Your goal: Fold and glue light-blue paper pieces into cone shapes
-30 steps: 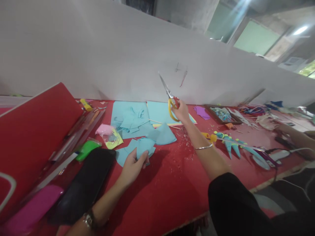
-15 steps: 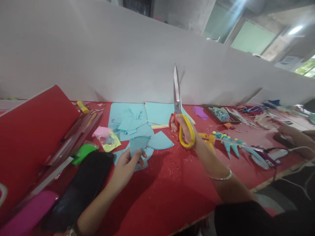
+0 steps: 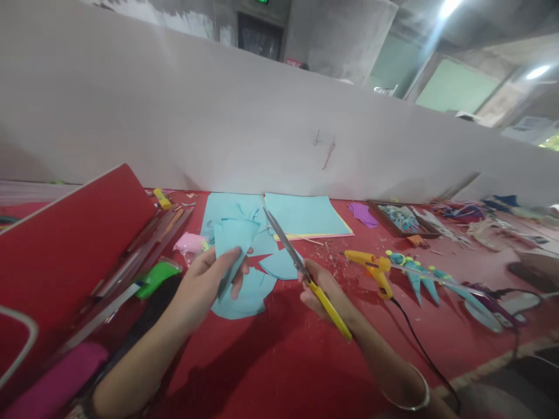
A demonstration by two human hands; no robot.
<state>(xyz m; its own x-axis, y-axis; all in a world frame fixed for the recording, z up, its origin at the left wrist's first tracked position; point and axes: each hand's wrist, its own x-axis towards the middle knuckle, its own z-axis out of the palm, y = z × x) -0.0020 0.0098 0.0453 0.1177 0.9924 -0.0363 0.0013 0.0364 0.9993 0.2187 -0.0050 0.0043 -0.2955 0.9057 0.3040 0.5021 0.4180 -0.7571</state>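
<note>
My left hand (image 3: 213,273) pinches a folded, wedge-shaped piece of light blue paper (image 3: 233,235) between thumb and fingers, raised above the table. In my right hand (image 3: 323,288) is a pair of scissors (image 3: 301,267) with yellow handles, blades pointing up and left toward the paper but apart from it. The blades look closed. Below the hands lie a cut fan-shaped blue piece (image 3: 282,265) and a rounded blue piece (image 3: 244,297). Behind them rest blue sheets (image 3: 305,212) against the white partition.
A yellow glue gun (image 3: 369,265) with a black cord lies right of my right hand, beside finished blue paper cones (image 3: 421,279). Further back sits a tray of scraps (image 3: 404,218). At left are a red board (image 3: 87,238), a green object (image 3: 157,276) and a pink packet (image 3: 190,244).
The scissors have come down and tilted leftward, closer to the paper. My left hand has lifted the folded paper slightly and turned it. The view has shifted a little.
</note>
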